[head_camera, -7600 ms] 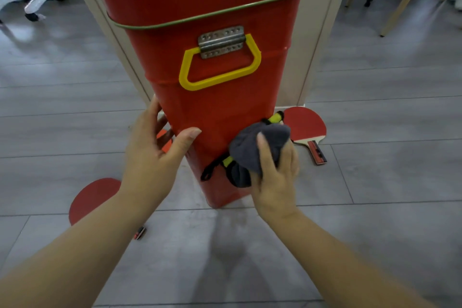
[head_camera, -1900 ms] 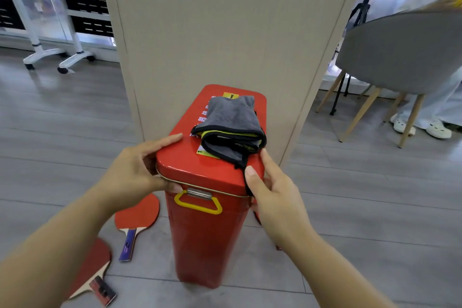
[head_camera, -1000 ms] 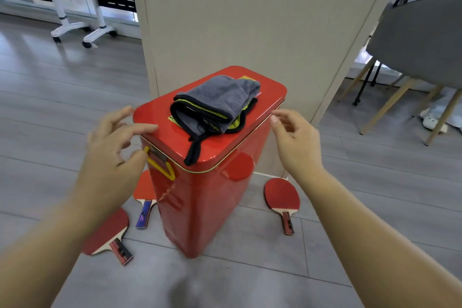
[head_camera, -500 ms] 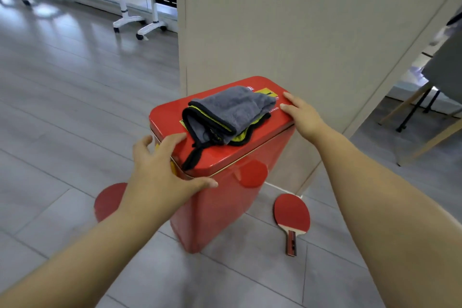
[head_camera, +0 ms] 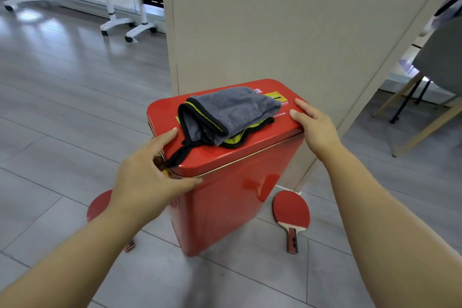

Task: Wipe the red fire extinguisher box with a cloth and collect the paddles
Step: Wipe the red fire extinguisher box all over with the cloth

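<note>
- The red box (head_camera: 225, 207) stands upright on the floor (head_camera: 62, 107), with its back close to a tall pale post (head_camera: 275, 20).
- The grey cloth (head_camera: 232, 112) lies folded on top of the red box. Nobody is holding it. I think it sits there so that both hands are free.
- The left hand (head_camera: 147, 177) grips the near corner of the red box's lid. Its fingers (head_camera: 167, 136) lie on top and the thumb presses along the front rim, so the corner is pinched between them.
- The right hand (head_camera: 315, 125) rests on the right end of the lid. Its fingers (head_camera: 297, 114) lie flat and close together on top. They press down and pinch nothing.
- With a hand at each end, it looks like the person wants to keep the red box steady, or to turn or shift it. The red box is tall and thin, so I think it could tip if pushed hard.
- The first paddle (head_camera: 291, 210) lies flat on the floor just to the right of the red box, with its handle pointing toward the person.
- The second paddle (head_camera: 98, 205) lies on the floor to the left of the red box, partly hidden behind the left arm.
- Neither paddle is picked up yet.
</note>
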